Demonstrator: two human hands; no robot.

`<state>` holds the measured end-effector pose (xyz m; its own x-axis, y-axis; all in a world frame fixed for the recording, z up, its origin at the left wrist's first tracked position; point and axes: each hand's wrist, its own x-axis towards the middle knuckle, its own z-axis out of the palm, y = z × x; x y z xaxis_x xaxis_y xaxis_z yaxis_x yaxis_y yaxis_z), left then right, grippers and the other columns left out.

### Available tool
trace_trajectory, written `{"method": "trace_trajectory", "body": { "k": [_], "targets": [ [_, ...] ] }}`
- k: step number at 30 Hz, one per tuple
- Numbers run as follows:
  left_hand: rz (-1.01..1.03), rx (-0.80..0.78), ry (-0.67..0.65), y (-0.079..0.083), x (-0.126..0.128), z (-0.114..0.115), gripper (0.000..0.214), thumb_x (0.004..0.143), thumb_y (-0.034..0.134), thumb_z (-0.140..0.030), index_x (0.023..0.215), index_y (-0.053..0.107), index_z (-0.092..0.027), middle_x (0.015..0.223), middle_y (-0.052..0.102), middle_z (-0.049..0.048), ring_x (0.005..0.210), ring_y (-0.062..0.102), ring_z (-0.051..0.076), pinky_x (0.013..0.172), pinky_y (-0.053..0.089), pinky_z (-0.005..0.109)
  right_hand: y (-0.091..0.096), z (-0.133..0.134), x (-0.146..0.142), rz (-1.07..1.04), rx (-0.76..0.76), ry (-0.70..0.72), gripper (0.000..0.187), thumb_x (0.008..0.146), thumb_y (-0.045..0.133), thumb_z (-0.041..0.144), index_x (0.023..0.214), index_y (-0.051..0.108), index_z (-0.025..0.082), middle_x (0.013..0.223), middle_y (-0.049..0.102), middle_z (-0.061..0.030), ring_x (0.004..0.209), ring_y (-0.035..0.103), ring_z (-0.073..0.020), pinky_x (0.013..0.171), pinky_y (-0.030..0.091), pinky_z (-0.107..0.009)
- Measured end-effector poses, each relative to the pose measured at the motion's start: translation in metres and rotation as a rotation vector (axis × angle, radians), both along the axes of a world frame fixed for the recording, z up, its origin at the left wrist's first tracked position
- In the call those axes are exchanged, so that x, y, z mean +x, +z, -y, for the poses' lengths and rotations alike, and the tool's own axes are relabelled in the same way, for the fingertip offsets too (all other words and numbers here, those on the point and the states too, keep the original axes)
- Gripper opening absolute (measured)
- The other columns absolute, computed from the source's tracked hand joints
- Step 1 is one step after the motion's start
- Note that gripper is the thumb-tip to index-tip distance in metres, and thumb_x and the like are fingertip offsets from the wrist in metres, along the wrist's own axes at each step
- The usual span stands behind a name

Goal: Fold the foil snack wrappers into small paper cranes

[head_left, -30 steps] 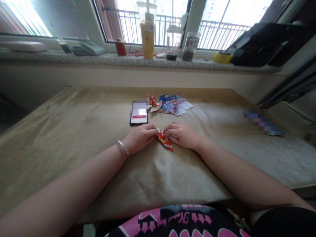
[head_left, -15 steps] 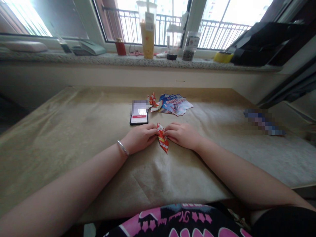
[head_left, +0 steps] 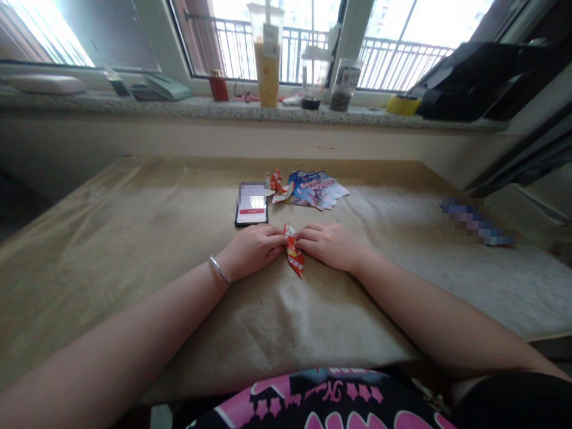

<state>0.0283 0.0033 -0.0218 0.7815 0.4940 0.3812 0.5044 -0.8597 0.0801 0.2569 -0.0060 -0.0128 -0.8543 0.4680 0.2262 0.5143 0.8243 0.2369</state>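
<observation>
A folded piece of red-orange printed paper (head_left: 295,262), narrow and pointed at its near end, lies on the table between my hands. My left hand (head_left: 254,247), with a silver bangle at the wrist, pinches its left edge. From the other side, the fingers of my right hand (head_left: 328,243) are closed on the right edge. My thumbs and the spots where they grip are partly hidden. Just beyond my left hand lies a phone (head_left: 252,218) with a lit screen. Another folded red-orange paper piece (head_left: 276,180) rests behind, beside a fan of blue printed sheets (head_left: 313,187).
A gold-brown cloth (head_left: 134,238) covers the table. A blurred blue and pink item (head_left: 478,223) lies at the far right. Along the windowsill (head_left: 232,109) stand a tall cup of yellow drink (head_left: 268,71), a red container (head_left: 218,88), a clear cup (head_left: 342,89) and a black bag (head_left: 469,83).
Both hands stay on the folded paper with almost no movement. The paper's near tip has shifted very slightly left and looks a little narrower.
</observation>
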Motion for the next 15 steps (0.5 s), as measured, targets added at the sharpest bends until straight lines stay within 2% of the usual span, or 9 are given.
{"method": "trace_trajectory", "body": {
  "k": [10, 15],
  "targets": [
    [0.053, -0.062, -0.056, -0.0015, -0.0013, -0.002, 0.02, 0.092, 0.047, -0.023, 0.1, 0.065, -0.019, 0.108, 0.064, 0.0076, 0.097, 0.06, 0.017, 0.085, 0.049, 0.031, 0.001, -0.0026, 0.0018, -0.005, 0.035, 0.061, 0.027, 0.097, 0.039, 0.028, 0.102, 0.064, 0.019, 0.1, 0.067, -0.0064, 0.091, 0.056, -0.0168, 0.067, 0.04, -0.027],
    [0.047, -0.09, -0.049, -0.001, -0.0013, -0.0022, 0.019, 0.091, 0.048, -0.023, 0.099, 0.065, -0.018, 0.104, 0.064, 0.0082, 0.095, 0.06, 0.017, 0.084, 0.049, 0.031, 0.0017, -0.0029, 0.002, 0.006, 0.055, 0.079, 0.026, 0.096, 0.04, 0.028, 0.102, 0.064, 0.019, 0.1, 0.067, -0.0062, 0.09, 0.057, -0.017, 0.065, 0.04, -0.028]
  ]
}}
